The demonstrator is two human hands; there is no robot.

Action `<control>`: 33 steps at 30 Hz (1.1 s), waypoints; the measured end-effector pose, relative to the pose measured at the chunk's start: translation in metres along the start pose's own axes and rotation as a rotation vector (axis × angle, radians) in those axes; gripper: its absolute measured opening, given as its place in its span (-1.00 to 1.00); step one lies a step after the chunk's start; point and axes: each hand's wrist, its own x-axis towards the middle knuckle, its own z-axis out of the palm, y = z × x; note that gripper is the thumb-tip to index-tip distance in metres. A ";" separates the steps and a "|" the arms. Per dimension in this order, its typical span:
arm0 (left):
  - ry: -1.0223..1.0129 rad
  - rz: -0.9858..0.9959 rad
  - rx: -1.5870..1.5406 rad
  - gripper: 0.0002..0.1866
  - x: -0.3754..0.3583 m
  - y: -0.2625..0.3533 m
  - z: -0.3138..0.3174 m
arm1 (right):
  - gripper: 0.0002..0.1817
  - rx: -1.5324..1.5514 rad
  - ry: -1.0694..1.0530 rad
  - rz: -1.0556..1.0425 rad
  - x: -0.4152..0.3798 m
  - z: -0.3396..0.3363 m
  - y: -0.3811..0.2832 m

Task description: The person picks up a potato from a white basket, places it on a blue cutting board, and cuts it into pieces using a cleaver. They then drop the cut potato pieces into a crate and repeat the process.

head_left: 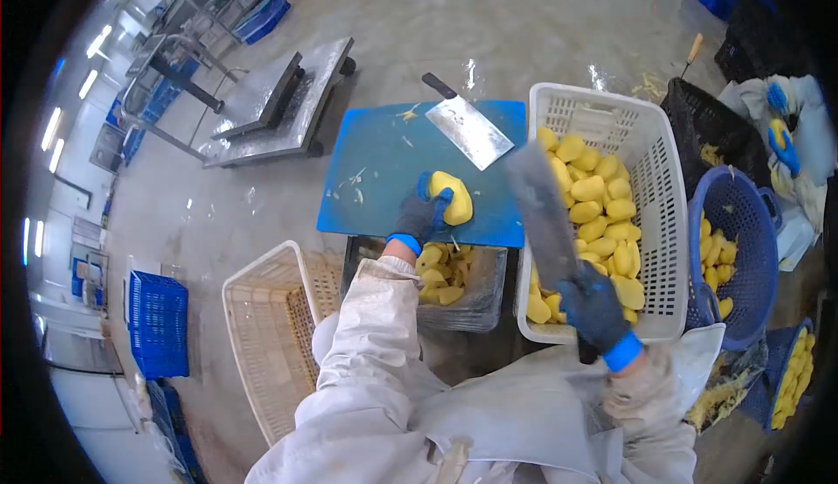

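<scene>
My left hand (421, 215), in a dark glove with blue fingertips, holds a peeled yellow potato (456, 199) on the blue cutting board (375, 152). My right hand (595, 308), also gloved, grips a wide-bladed cleaver (543, 213), blurred, its blade raised between the board and the white crate. A second cleaver (471, 132) with a black handle lies flat on the board's upper right. Pale scraps dot the board. The white crate (546, 100) at the right holds several peeled potatoes (589, 189). Under the board's near edge, a grey bin (484, 296) contains yellow pieces.
A tilted white crate (262, 336) and a blue crate (159, 325) stand at the left. Metal platform carts (323, 82) are beyond. At the right are a purple basket (746, 309), a black crate (690, 126) and a co-worker's gloved hand (785, 148) with a potato.
</scene>
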 end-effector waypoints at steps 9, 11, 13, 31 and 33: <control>-0.090 -0.008 -0.162 -0.36 0.005 -0.025 0.001 | -0.69 -0.635 0.038 -0.199 0.051 0.099 -0.030; -0.050 0.072 -0.130 -0.41 0.001 -0.025 -0.001 | -0.64 -0.702 0.056 -0.194 0.056 0.104 -0.030; -0.023 0.116 -0.111 -0.40 0.001 -0.027 0.000 | -0.62 -0.713 0.037 -0.185 0.061 0.106 -0.027; -0.012 0.180 -0.115 -0.33 0.001 -0.042 0.011 | -0.70 -0.966 -0.217 -0.062 0.098 0.147 -0.059; 0.116 0.085 -0.048 -0.46 -0.007 -0.029 0.011 | -0.69 -0.898 -0.169 -0.031 0.099 0.134 -0.048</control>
